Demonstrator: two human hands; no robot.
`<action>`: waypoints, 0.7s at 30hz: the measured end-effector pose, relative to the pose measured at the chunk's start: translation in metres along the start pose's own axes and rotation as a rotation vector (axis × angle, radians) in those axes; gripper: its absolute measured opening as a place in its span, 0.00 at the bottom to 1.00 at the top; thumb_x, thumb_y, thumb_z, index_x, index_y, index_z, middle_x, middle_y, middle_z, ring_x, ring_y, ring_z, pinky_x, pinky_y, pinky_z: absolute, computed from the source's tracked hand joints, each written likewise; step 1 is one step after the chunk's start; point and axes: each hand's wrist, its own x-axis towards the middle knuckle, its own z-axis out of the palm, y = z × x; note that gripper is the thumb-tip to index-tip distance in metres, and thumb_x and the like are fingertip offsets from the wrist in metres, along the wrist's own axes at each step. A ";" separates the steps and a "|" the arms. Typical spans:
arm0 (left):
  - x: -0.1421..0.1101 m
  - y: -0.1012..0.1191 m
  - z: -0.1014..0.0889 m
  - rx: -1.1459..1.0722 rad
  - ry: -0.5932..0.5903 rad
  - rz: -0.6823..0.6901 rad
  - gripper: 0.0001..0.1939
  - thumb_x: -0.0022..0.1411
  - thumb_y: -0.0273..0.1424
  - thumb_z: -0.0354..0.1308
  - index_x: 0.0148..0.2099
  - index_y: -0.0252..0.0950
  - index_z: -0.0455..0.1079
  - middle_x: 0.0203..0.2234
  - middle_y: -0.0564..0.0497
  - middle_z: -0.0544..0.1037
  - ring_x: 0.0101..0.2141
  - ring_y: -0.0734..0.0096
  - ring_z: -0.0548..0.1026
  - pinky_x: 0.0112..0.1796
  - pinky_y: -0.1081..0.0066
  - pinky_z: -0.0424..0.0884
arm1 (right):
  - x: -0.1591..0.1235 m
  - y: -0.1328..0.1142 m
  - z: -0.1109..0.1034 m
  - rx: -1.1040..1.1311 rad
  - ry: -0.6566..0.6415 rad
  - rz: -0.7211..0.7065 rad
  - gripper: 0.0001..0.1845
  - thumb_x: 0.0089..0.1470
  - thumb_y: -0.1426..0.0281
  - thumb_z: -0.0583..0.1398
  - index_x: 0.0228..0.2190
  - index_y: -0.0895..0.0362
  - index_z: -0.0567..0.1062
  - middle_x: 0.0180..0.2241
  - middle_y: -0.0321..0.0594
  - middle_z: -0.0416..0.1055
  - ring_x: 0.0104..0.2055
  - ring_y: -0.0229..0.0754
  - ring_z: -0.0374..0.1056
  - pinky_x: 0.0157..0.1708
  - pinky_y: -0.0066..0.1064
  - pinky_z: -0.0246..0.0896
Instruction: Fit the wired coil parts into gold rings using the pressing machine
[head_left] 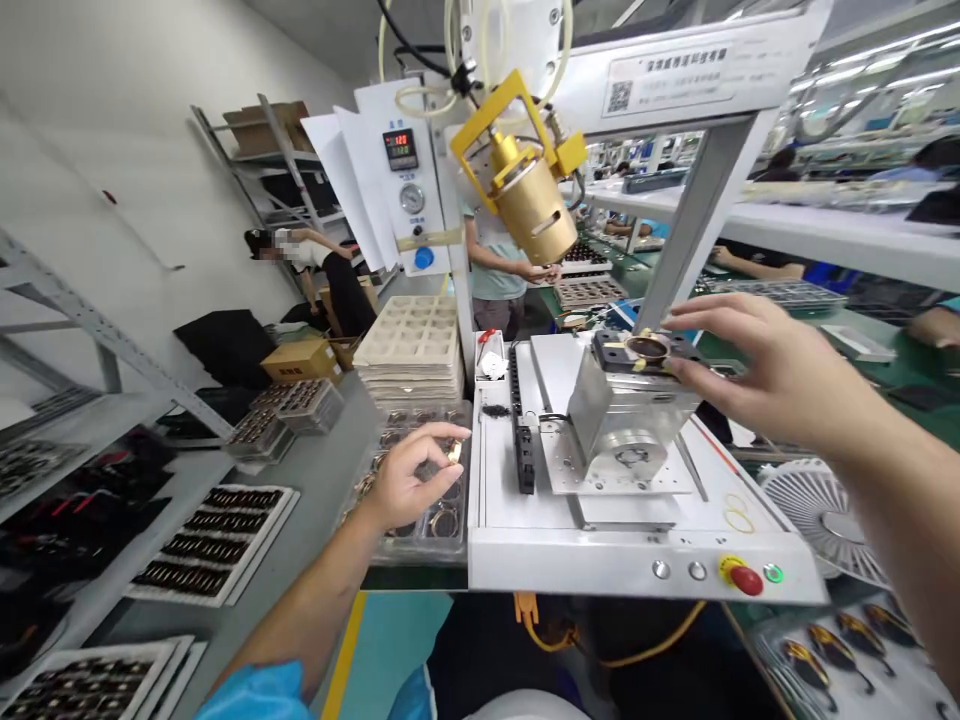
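Between the thumb and forefinger of my left hand (409, 480) is a small gold-coloured metal part (454, 452); its exact kind is too small to make out. That hand hovers over a clear plastic tray (463, 530) with round parts in its pockets. My right hand (765, 365) has its fingers apart beside a black fixture block (611, 352). A round gold-rimmed watch case (647, 347) sits on this block. The right thumb and forefinger are close to the case's right side; whether they touch it I cannot tell. Under the block is a metal mount (626, 410).
A gold cylindrical press head (534, 212) hangs above the fixture. The white machine base (570, 560) carries a red emergency button (746, 580). Stacked moulded trays (409, 340) stand at left. A white fan (825, 515) is at right. Other people work beyond.
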 end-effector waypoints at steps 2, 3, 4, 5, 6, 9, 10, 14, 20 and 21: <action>0.012 0.005 0.006 -0.066 0.018 0.026 0.12 0.69 0.34 0.60 0.32 0.38 0.69 0.49 0.40 0.82 0.49 0.59 0.80 0.51 0.58 0.76 | 0.023 0.001 0.000 0.023 -0.120 0.006 0.20 0.57 0.57 0.57 0.45 0.53 0.77 0.52 0.54 0.75 0.56 0.63 0.70 0.58 0.57 0.65; 0.018 0.007 0.010 -0.111 0.025 0.029 0.11 0.69 0.34 0.61 0.33 0.38 0.71 0.49 0.41 0.82 0.48 0.60 0.81 0.51 0.58 0.77 | 0.032 0.003 0.000 0.039 -0.227 0.049 0.21 0.56 0.57 0.57 0.46 0.54 0.78 0.51 0.53 0.76 0.54 0.62 0.72 0.56 0.55 0.67; 0.024 0.009 0.014 -0.165 0.032 0.026 0.10 0.69 0.35 0.62 0.35 0.37 0.72 0.48 0.41 0.81 0.48 0.60 0.80 0.51 0.58 0.77 | 0.038 0.005 0.001 0.054 -0.332 0.098 0.22 0.55 0.58 0.57 0.47 0.54 0.78 0.50 0.51 0.78 0.52 0.61 0.74 0.55 0.54 0.68; 0.030 0.012 0.018 -0.227 0.041 0.015 0.09 0.68 0.36 0.63 0.37 0.37 0.74 0.48 0.40 0.81 0.48 0.60 0.80 0.51 0.58 0.77 | 0.043 0.008 0.001 0.063 -0.407 0.145 0.23 0.54 0.58 0.57 0.48 0.53 0.79 0.47 0.49 0.79 0.49 0.60 0.75 0.53 0.52 0.69; 0.036 0.014 0.023 -0.291 0.052 -0.002 0.09 0.67 0.38 0.64 0.40 0.37 0.76 0.48 0.40 0.80 0.49 0.60 0.80 0.51 0.58 0.78 | 0.047 0.011 0.002 0.068 -0.450 0.183 0.23 0.53 0.58 0.58 0.48 0.52 0.79 0.45 0.46 0.80 0.46 0.59 0.76 0.51 0.50 0.70; 0.049 0.017 0.037 -0.449 0.111 -0.058 0.13 0.66 0.39 0.66 0.47 0.36 0.78 0.49 0.40 0.78 0.48 0.62 0.80 0.50 0.61 0.79 | 0.052 0.022 0.006 0.095 -0.451 0.245 0.21 0.51 0.56 0.62 0.45 0.49 0.80 0.43 0.41 0.81 0.44 0.56 0.76 0.49 0.48 0.69; 0.052 0.017 0.042 -0.485 0.131 -0.073 0.14 0.66 0.38 0.67 0.49 0.36 0.78 0.50 0.41 0.77 0.47 0.64 0.80 0.50 0.62 0.79 | 0.053 0.025 0.007 0.118 -0.441 0.254 0.20 0.50 0.56 0.63 0.44 0.49 0.80 0.44 0.40 0.81 0.44 0.56 0.76 0.50 0.47 0.68; 0.056 0.011 0.054 -0.578 0.149 -0.087 0.20 0.61 0.36 0.71 0.53 0.36 0.77 0.54 0.41 0.74 0.44 0.67 0.80 0.51 0.62 0.79 | 0.053 0.031 0.010 0.220 -0.413 0.270 0.20 0.47 0.56 0.64 0.42 0.50 0.80 0.44 0.41 0.81 0.47 0.55 0.76 0.54 0.47 0.67; 0.058 0.009 0.063 -0.436 0.167 -0.064 0.20 0.59 0.36 0.73 0.52 0.36 0.79 0.53 0.40 0.76 0.44 0.65 0.81 0.50 0.60 0.81 | 0.055 0.041 0.013 0.216 -0.409 0.223 0.20 0.46 0.54 0.66 0.41 0.48 0.80 0.43 0.42 0.81 0.46 0.57 0.76 0.53 0.50 0.67; 0.058 0.010 0.063 -0.397 0.172 -0.046 0.18 0.60 0.37 0.72 0.50 0.36 0.80 0.52 0.39 0.77 0.45 0.63 0.82 0.50 0.59 0.81 | 0.055 0.045 0.016 0.226 -0.415 0.229 0.20 0.45 0.53 0.67 0.40 0.47 0.80 0.42 0.41 0.81 0.44 0.57 0.76 0.52 0.49 0.68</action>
